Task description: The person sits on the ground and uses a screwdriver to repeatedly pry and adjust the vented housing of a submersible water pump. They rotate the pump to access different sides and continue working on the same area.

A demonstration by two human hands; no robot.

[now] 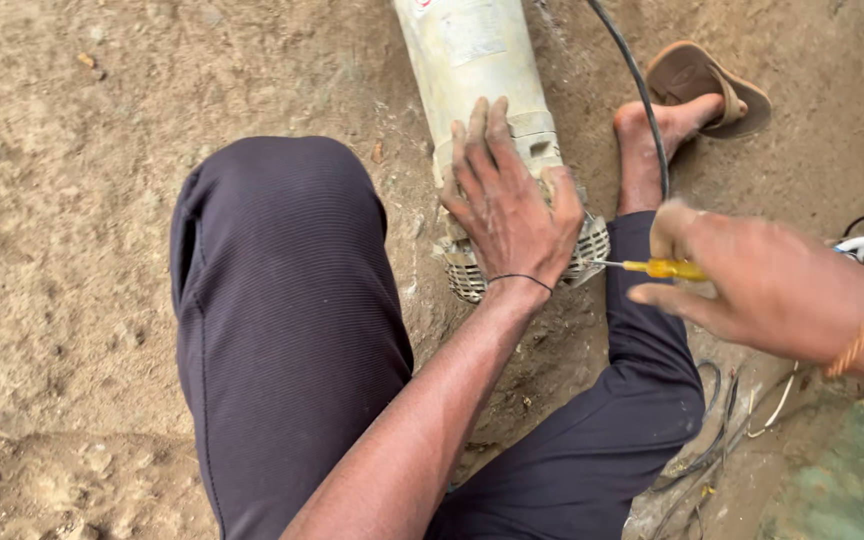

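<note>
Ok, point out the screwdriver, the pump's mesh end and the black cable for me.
screwdriver point(664, 268), head view, on its yellow handle in the right hand.
mesh end point(588, 248), head view, on the strainer grille right of the left hand.
black cable point(642, 85), head view, mid-run beside the pump body.

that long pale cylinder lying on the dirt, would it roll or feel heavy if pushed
The pale cylinder is round and lies on its side, so it would probably roll; the left hand presses on it. Its thick body and mesh end suggest a stiff, fairly heavy thing. The rough dirt ground may slow it.
</note>
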